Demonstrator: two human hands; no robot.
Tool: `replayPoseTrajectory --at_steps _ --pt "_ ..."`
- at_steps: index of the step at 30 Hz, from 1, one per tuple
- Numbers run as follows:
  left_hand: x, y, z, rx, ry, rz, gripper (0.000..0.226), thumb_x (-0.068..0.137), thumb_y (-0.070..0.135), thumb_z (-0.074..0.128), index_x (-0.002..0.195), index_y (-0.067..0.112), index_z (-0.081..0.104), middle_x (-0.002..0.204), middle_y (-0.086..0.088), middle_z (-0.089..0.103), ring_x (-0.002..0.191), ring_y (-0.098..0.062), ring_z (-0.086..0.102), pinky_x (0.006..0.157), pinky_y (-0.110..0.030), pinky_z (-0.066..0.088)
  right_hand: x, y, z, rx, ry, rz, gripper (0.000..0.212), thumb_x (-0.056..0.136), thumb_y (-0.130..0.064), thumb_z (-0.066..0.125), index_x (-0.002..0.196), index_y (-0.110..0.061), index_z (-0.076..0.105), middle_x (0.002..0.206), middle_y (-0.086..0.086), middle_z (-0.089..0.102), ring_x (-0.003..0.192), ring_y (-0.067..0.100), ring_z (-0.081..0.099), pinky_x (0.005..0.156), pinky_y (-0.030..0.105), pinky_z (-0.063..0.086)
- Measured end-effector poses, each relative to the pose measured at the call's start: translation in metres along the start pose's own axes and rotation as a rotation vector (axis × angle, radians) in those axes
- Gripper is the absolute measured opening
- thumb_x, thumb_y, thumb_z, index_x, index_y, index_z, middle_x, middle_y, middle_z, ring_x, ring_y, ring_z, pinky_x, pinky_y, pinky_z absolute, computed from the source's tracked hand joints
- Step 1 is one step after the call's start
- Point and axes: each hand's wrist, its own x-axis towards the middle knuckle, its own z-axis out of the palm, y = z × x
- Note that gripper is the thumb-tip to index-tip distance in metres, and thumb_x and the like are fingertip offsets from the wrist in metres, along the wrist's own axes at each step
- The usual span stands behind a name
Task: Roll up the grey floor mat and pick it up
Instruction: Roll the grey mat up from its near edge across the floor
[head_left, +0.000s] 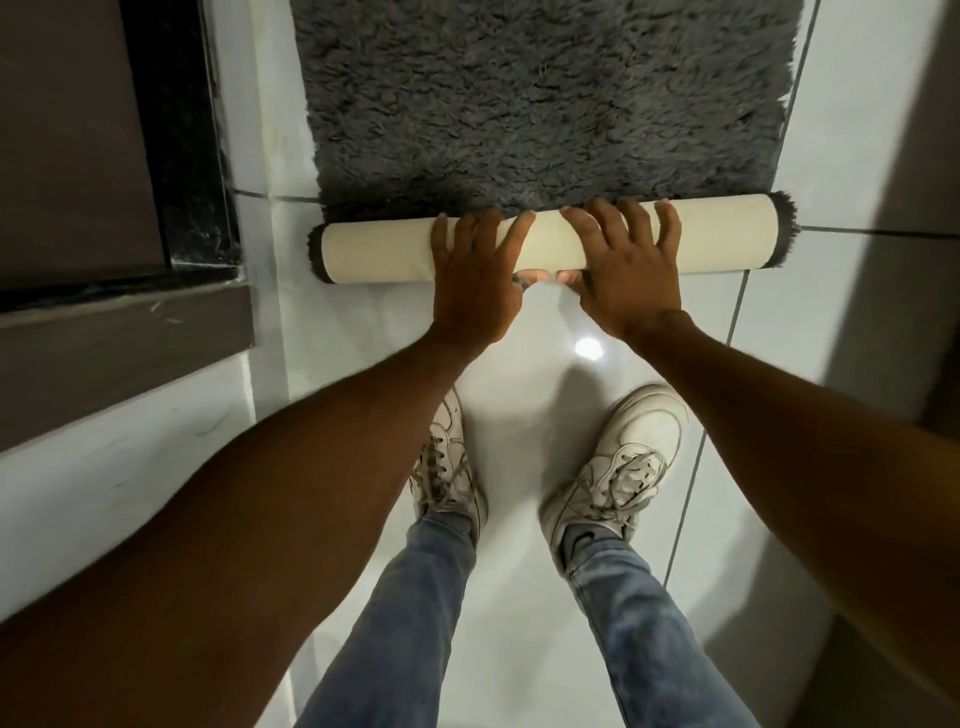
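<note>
The grey floor mat (540, 104) lies on the white tiled floor (545, 374), its shaggy pile facing up. Its near end is wound into a tight roll (374, 252) showing cream backing, with dark fringe at both ends. The left hand (475, 275) and right hand (626, 265) rest side by side on the roll's middle, fingers spread over the top, thumbs tucked beneath and mostly hidden. The mat's far end is cut off by the frame.
</note>
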Motion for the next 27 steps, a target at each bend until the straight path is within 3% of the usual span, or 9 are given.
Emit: replayPoseTrajectory --at_steps 6,10,13,15,17,20,23,25,27 --pt "-0.014 0.005 -0.018 -0.02 -0.097 0.017 0.071 0.074 0.047 0.078 0.135 0.023 0.052 0.127 -0.01 0.06 0.12 -0.031 0.053 0.107 -0.051 0.037 -0.022 -0.015 -0.015 0.02 -0.077 0.043 0.061 0.09 -0.04 0.072 0.145 -0.019 0.052 0.143 0.008 0.059 0.137 0.037 0.049 0.12 0.063 0.025" --pt "-0.004 -0.003 -0.041 -0.036 -0.284 0.131 0.066 0.083 0.063 0.062 0.132 0.019 0.054 0.124 -0.014 0.061 0.113 -0.036 0.056 0.096 -0.049 0.041 -0.012 -0.013 -0.038 0.073 -0.378 0.066 0.062 0.096 -0.054 0.06 0.146 -0.021 0.046 0.15 0.007 0.052 0.14 0.037 0.044 0.117 0.062 0.026" --pt "0.045 -0.017 -0.063 -0.146 -0.572 0.094 0.069 0.087 0.069 0.05 0.142 0.026 0.043 0.143 -0.016 0.047 0.129 -0.04 0.044 0.108 -0.057 0.033 0.036 -0.002 -0.067 0.129 -0.627 0.066 0.071 0.094 -0.062 0.059 0.154 -0.029 0.04 0.164 0.008 0.034 0.152 0.04 0.027 0.119 0.066 0.019" --pt "0.069 -0.017 -0.073 -0.159 -0.493 0.081 0.058 0.086 0.062 0.057 0.136 0.033 0.048 0.136 -0.013 0.049 0.123 -0.036 0.046 0.104 -0.052 0.034 0.061 0.005 -0.081 0.192 -0.52 0.119 0.065 0.087 -0.054 0.073 0.143 -0.029 0.054 0.155 0.013 0.04 0.146 0.041 0.033 0.117 0.064 0.024" --pt "0.072 -0.01 -0.078 -0.13 -0.175 0.041 0.035 0.085 0.037 0.064 0.119 0.028 0.06 0.117 -0.008 0.058 0.106 -0.031 0.055 0.09 -0.043 0.041 0.066 0.003 -0.088 0.279 -0.154 0.217 0.045 0.085 -0.041 0.079 0.123 -0.02 0.066 0.135 0.013 0.058 0.131 0.037 0.051 0.111 0.057 0.033" --pt "0.051 -0.001 -0.07 -0.126 0.054 -0.039 0.022 0.089 0.018 0.061 0.109 0.02 0.069 0.1 -0.005 0.067 0.09 -0.028 0.061 0.077 -0.038 0.046 0.041 -0.017 -0.076 0.25 0.162 0.171 0.018 0.097 -0.02 0.065 0.11 -0.012 0.072 0.12 0.013 0.073 0.113 0.037 0.063 0.1 0.049 0.042" --pt "0.023 0.002 -0.053 -0.151 0.074 0.022 0.04 0.086 0.029 0.061 0.123 0.016 0.065 0.107 -0.005 0.067 0.092 -0.027 0.061 0.08 -0.037 0.048 0.009 -0.025 -0.049 0.154 0.161 0.043 0.039 0.105 -0.026 0.048 0.133 -0.009 0.068 0.143 0.011 0.065 0.117 0.037 0.06 0.109 0.049 0.04" --pt "0.003 -0.001 -0.041 -0.133 0.01 0.09 0.065 0.084 0.04 0.061 0.142 0.013 0.049 0.131 -0.007 0.059 0.115 -0.029 0.055 0.103 -0.041 0.045 -0.005 -0.022 -0.036 0.086 0.095 0.014 0.058 0.105 -0.04 0.043 0.154 -0.009 0.049 0.161 0.01 0.047 0.135 0.039 0.05 0.125 0.06 0.022" --pt "-0.012 -0.008 -0.032 -0.084 -0.094 0.128 0.087 0.082 0.05 0.063 0.155 0.014 0.029 0.156 -0.01 0.037 0.144 -0.034 0.032 0.121 -0.049 0.027 -0.006 -0.018 -0.029 0.047 -0.008 -0.004 0.081 0.1 -0.056 0.048 0.165 -0.013 0.027 0.172 0.009 0.026 0.154 0.04 0.028 0.126 0.066 0.004"
